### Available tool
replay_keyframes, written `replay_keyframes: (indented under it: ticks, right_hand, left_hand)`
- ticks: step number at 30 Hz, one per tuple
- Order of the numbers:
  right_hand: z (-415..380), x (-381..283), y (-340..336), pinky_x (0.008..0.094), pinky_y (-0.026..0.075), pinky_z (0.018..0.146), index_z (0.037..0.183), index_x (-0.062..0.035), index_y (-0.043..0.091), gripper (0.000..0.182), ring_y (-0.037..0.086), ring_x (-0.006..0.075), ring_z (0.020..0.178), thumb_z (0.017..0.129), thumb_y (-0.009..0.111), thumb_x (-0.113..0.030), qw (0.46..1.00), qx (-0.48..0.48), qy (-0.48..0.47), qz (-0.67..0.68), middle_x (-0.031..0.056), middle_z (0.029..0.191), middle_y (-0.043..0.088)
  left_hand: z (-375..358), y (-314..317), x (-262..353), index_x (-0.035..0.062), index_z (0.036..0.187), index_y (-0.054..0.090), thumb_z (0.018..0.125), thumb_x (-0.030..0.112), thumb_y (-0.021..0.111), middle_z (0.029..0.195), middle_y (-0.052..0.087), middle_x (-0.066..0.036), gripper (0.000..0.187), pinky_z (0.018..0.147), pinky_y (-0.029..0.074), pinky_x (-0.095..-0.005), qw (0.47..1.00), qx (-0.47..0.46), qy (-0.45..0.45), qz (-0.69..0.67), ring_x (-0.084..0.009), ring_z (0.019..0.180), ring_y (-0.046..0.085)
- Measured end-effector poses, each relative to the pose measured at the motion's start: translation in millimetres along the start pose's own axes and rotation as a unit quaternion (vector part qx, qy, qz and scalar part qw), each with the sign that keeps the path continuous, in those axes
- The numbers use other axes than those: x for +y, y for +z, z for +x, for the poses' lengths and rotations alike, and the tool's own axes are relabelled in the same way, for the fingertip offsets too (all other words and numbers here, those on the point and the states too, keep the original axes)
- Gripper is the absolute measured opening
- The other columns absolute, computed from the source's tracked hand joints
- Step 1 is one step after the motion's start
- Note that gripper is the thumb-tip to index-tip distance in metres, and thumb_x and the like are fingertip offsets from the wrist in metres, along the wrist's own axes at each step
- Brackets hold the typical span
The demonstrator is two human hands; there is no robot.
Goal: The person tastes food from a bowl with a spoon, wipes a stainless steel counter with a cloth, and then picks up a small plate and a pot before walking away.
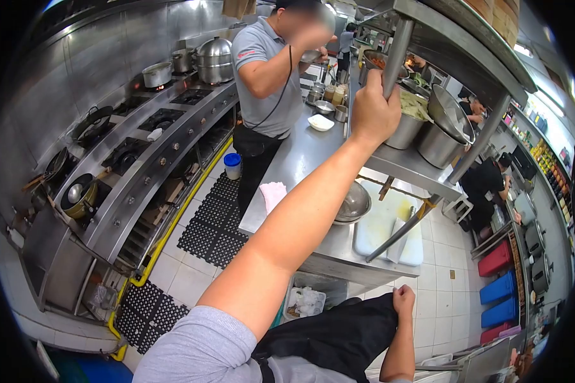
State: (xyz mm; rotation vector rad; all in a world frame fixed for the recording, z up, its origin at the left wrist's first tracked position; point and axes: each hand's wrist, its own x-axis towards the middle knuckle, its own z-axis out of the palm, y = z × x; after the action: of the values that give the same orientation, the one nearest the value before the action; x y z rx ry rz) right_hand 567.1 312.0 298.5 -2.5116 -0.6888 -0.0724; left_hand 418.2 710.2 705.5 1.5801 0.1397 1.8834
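Observation:
My left hand [375, 110] is wrapped round the upright metal post [400, 54] of a shelf unit, with the arm stretched out above the steel counter. Down at lower right, my right hand [404, 299] is closed at the edge of a black apron [338, 332], which is pulled out to that side. Beneath my left forearm, a metal bowl [354, 203] is partly hidden. Beside it lies a white cutting board [380, 223] with yellowish stains and a flat blade [397, 241] on it. A pink cloth [273, 195] rests on the counter to the left.
Pots [441, 143] stand on the shelf beyond my left hand. A co-worker in a grey shirt [268, 83] stands between the counter and the stove range [163, 143], holding a bowl near the head. Black mats [214, 220] cover part of the tiled floor. Another person [485, 185] works at right.

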Motion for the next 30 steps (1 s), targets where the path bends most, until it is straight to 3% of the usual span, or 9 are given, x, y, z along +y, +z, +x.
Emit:
replay_keyframes:
  ticks: [3, 7, 13, 18, 20, 23, 26, 28, 30]
  right_hand:
    - [-11, -18, -5, 0.0432, 0.047, 0.063, 0.068, 0.0002, 0.055, 0.031, 0.057, 0.0325, 0.065, 0.079, 0.074, -0.022, 0.989, -0.021, -0.146, -0.013, 0.0193, 0.067, 0.058]
    - [-5, 4, -5, 0.0436, 0.044, 0.063, 0.066, -0.0010, 0.054, 0.028, 0.055, 0.0353, 0.066, 0.078, 0.074, -0.017, 0.999, 0.009, 0.009, 0.042, 0.0176, 0.067, 0.057]
    - [-6, -13, -10, 0.0434, 0.045, 0.065, 0.068, -0.0001, 0.055, 0.027, 0.055, 0.0367, 0.069, 0.078, 0.073, -0.017, 0.988, -0.008, -0.157, 0.001, 0.0194, 0.072, 0.057]
    - [3, 0, -5, 0.0432, 0.047, 0.067, 0.069, -0.0006, 0.058, 0.024, 0.057, 0.0362, 0.071, 0.077, 0.073, -0.017, 0.994, -0.043, 0.082, 0.056, 0.0182, 0.073, 0.059]
    - [-4, -5, -3, 0.0434, 0.047, 0.068, 0.071, -0.0010, 0.059, 0.023, 0.057, 0.0361, 0.072, 0.077, 0.073, -0.018, 0.997, -0.002, -0.071, 0.016, 0.0182, 0.073, 0.060]
    - [-14, -18, -6, 0.0425, 0.048, 0.066, 0.072, -0.0009, 0.061, 0.024, 0.059, 0.0321, 0.069, 0.079, 0.072, -0.021, 0.989, -0.022, -0.144, -0.014, 0.0175, 0.073, 0.060]
    - [-7, -7, -6, 0.0442, 0.048, 0.069, 0.071, -0.0009, 0.060, 0.026, 0.059, 0.0347, 0.071, 0.077, 0.075, -0.021, 0.997, -0.020, -0.068, 0.013, 0.0177, 0.073, 0.061]
    - [-2, 8, -6, 0.0436, 0.049, 0.071, 0.074, 0.0004, 0.060, 0.029, 0.061, 0.0324, 0.071, 0.080, 0.073, -0.026, 0.995, -0.036, 0.085, 0.023, 0.0173, 0.073, 0.063]
    - [-1, 19, -3, 0.0432, 0.049, 0.072, 0.075, 0.0006, 0.060, 0.031, 0.061, 0.0325, 0.072, 0.082, 0.071, -0.028, 0.991, -0.036, 0.121, 0.055, 0.0175, 0.073, 0.063]
  left_hand:
    - [-1, -1, 2, -0.0030, 0.100, 0.054, 0.087, 0.010, 0.066, 0.078, 0.067, -0.022, 0.023, 0.065, 0.052, -0.0415, 1.000, -0.014, -0.004, -0.001, -0.0378, 0.072, 0.069]
    - [-4, -1, 7, 0.0015, 0.101, 0.053, 0.088, 0.012, 0.063, 0.081, 0.066, -0.025, 0.020, 0.067, 0.050, -0.0524, 0.999, -0.025, -0.038, -0.013, -0.0466, 0.079, 0.065]
    - [-2, -1, 2, -0.0021, 0.098, 0.055, 0.086, 0.012, 0.066, 0.077, 0.066, -0.021, 0.022, 0.066, 0.052, -0.0435, 1.000, 0.003, -0.007, 0.006, -0.0389, 0.073, 0.069]
    - [0, -5, 5, -0.0018, 0.097, 0.055, 0.086, 0.012, 0.067, 0.078, 0.067, -0.020, 0.021, 0.065, 0.052, -0.0422, 0.999, -0.024, -0.031, 0.005, -0.0377, 0.073, 0.069]
    - [0, -5, 3, -0.0017, 0.097, 0.055, 0.086, 0.012, 0.066, 0.079, 0.068, -0.020, 0.021, 0.064, 0.052, -0.0414, 1.000, -0.016, -0.019, 0.005, -0.0369, 0.074, 0.070]
    - [-1, -3, 1, -0.0016, 0.098, 0.055, 0.087, 0.012, 0.066, 0.079, 0.068, -0.020, 0.021, 0.064, 0.052, -0.0408, 1.000, -0.009, -0.010, -0.012, -0.0361, 0.074, 0.070]
    - [-1, -4, 3, 0.0001, 0.101, 0.052, 0.088, 0.013, 0.063, 0.084, 0.066, -0.026, 0.021, 0.070, 0.050, -0.0512, 0.998, -0.027, -0.034, -0.039, -0.0471, 0.081, 0.064]
    - [-1, -5, 3, 0.0002, 0.102, 0.052, 0.088, 0.012, 0.063, 0.084, 0.066, -0.026, 0.021, 0.070, 0.050, -0.0511, 0.998, -0.033, -0.032, -0.032, -0.0471, 0.082, 0.064]
    - [0, -5, 3, 0.0002, 0.102, 0.052, 0.088, 0.012, 0.063, 0.084, 0.066, -0.026, 0.021, 0.070, 0.050, -0.0510, 0.999, -0.035, -0.031, -0.027, -0.0471, 0.082, 0.064]
